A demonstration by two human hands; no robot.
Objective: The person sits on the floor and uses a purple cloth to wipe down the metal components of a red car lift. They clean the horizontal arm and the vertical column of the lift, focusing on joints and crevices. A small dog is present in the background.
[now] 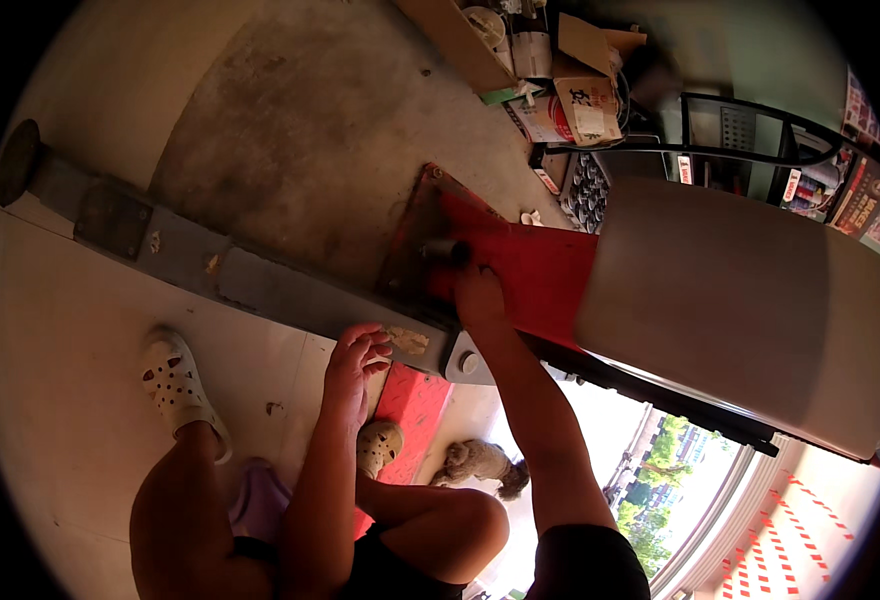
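Observation:
A long grey metal arm (280, 280) runs from a round pad (18, 165) at the upper left down to a joint beside a red base plate (530, 270). My right hand (480, 297) reaches over that joint onto the red plate, its fingers curled. What they hold, if anything, is too dark to make out. Just beyond them a short dark cylinder (445, 251) lies or stands at the plate's darkened corner. My left hand (354, 365) hovers near the arm's lower side, fingers apart and bent, with nothing in it.
A large grey housing (730, 310) rises from the plate on the right. Cardboard boxes (588, 85) and a black rack (750, 130) stand behind. A furry animal (480, 462) lies near my clog (379, 445), beside a red tread strip (412, 405).

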